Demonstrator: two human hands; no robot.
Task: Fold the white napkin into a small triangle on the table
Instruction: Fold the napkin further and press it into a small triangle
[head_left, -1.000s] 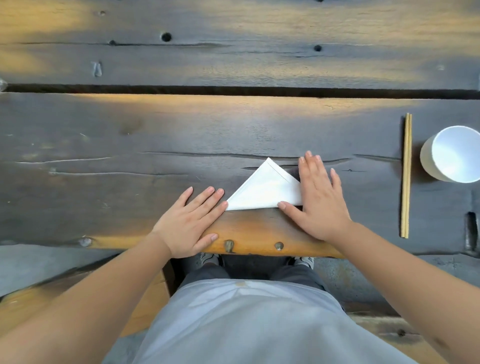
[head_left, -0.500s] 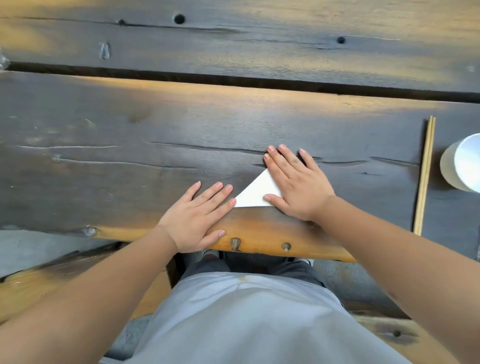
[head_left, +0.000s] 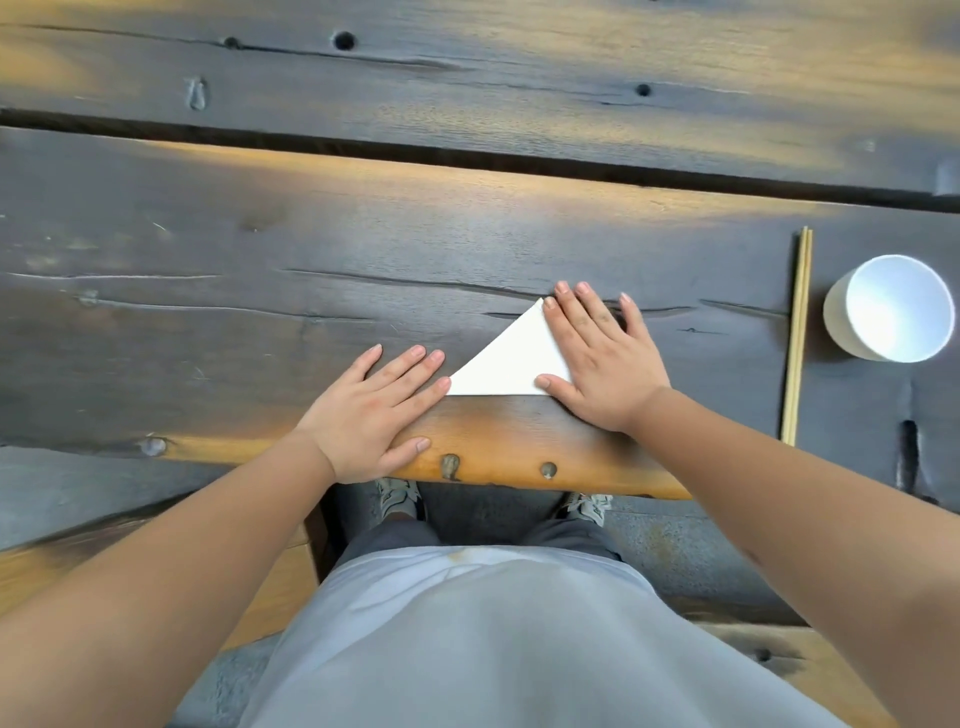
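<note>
Napkin: my white napkin (head_left: 511, 364) lies flat as a triangle near the front edge of the tabletop, its long edge running parallel to that edge and its peak pointing away from me.
Right hand: my right hand (head_left: 602, 364) lies palm-down over the napkin's right side, fingers spread and flat, thumb on the napkin's lower right corner, fingertips reaching just past the peak.
Left hand: my left hand (head_left: 374, 410) lies flat just left of the napkin, fingers stretched out side by side, the tips touching the napkin's left corner; it grips nothing.
Tabletop: the tabletop (head_left: 260, 249) under the napkin is dark, cracked wooden planks, worn to a lighter orange along the front edge below the napkin.
Chopsticks: a pair of pale chopsticks (head_left: 797, 338) lies well to the right of the napkin, pointing away from me.
Cup: a white cup (head_left: 891, 309) stands upright just beyond the chopsticks, farther right of the napkin.
</note>
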